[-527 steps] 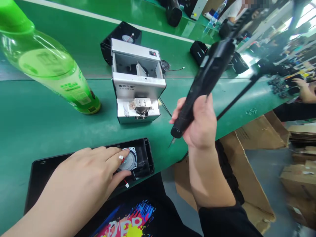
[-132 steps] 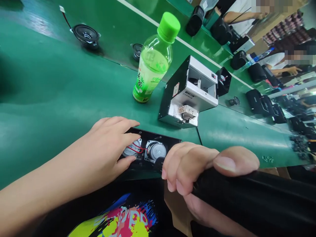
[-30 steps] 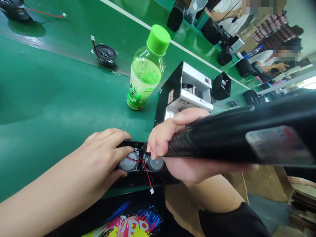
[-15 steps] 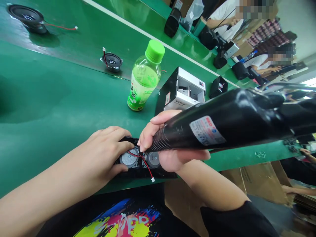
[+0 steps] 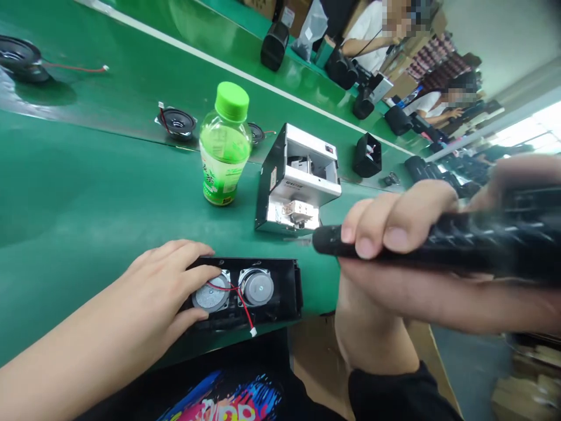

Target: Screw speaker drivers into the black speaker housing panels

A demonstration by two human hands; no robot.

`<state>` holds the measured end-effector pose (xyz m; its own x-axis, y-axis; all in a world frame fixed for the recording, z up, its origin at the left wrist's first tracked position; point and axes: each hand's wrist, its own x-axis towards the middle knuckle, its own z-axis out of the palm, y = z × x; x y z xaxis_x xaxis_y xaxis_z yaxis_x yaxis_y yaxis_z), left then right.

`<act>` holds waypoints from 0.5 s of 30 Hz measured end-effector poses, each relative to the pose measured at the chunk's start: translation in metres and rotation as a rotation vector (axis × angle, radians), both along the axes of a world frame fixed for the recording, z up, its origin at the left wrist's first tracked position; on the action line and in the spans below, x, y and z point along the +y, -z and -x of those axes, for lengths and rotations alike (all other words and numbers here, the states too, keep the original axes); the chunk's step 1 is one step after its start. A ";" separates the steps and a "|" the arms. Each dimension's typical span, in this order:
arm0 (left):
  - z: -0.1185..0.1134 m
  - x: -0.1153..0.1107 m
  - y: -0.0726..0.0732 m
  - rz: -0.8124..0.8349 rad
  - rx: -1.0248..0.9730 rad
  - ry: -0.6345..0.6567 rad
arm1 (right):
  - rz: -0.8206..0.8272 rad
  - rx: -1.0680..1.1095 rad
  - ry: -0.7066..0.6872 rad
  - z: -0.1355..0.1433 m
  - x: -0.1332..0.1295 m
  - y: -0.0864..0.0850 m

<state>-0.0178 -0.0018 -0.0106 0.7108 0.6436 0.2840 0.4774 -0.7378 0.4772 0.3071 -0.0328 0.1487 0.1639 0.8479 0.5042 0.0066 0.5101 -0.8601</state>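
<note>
My left hand (image 5: 164,283) grips the left end of a black speaker housing (image 5: 286,289), thumb on the near side and fingers over the far side. Inside the housing lie two speaker drivers, magnets up: the right one (image 5: 258,288) shows whole, while my fingers partly cover the left one (image 5: 213,297). A red-and-black wire (image 5: 248,310) with a white plug runs across them and hangs over the near edge. My right hand (image 5: 401,231) is wrapped round a black electric screwdriver (image 5: 473,242). Its bit points left, above and right of the housing, apart from it.
A screw feeder (image 5: 302,181) stands just behind the housing, with a green-capped drink bottle (image 5: 225,146) to its left. Loose speakers (image 5: 176,123) with wires lie along the bench. Beyond them sit an open black box (image 5: 368,155) and co-workers (image 5: 368,29) across the table.
My right hand has swung the screwdriver off the housing, to the right and up, tilting it nearly level. Both drivers now show more fully. My left hand keeps its grip; the view has shifted right.
</note>
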 end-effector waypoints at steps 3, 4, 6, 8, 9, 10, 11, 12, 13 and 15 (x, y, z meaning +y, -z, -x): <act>0.003 0.000 0.010 -0.023 -0.009 -0.011 | -0.266 0.011 0.167 -0.013 0.024 0.005; 0.004 0.001 0.013 -0.019 -0.009 -0.007 | -0.285 -0.006 0.188 -0.014 0.032 0.011; 0.006 0.002 0.017 -0.004 -0.001 -0.010 | -0.247 -0.029 0.174 -0.013 0.044 0.020; 0.007 0.001 0.019 0.016 0.016 -0.027 | -0.170 -0.022 0.142 -0.009 0.051 0.028; 0.006 0.000 0.019 0.024 0.024 -0.037 | -0.152 0.001 0.142 -0.007 0.054 0.030; 0.006 0.000 0.018 0.029 0.031 -0.046 | -0.158 0.037 0.168 -0.004 0.057 0.033; 0.005 0.000 0.017 0.030 0.030 -0.050 | -0.179 0.073 0.205 -0.001 0.060 0.034; 0.005 0.000 0.016 0.028 0.028 -0.049 | -0.204 0.105 0.249 0.000 0.063 0.036; 0.004 0.001 0.013 0.024 0.022 -0.045 | -0.222 0.124 0.283 0.002 0.066 0.036; 0.003 0.005 0.007 0.027 0.017 -0.023 | -0.183 0.109 0.287 0.001 0.067 0.033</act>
<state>-0.0211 0.0032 -0.0172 0.7000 0.6674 0.2542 0.5023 -0.7131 0.4890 0.3063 0.0339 0.1152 0.4434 0.6570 0.6097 0.0855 0.6461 -0.7584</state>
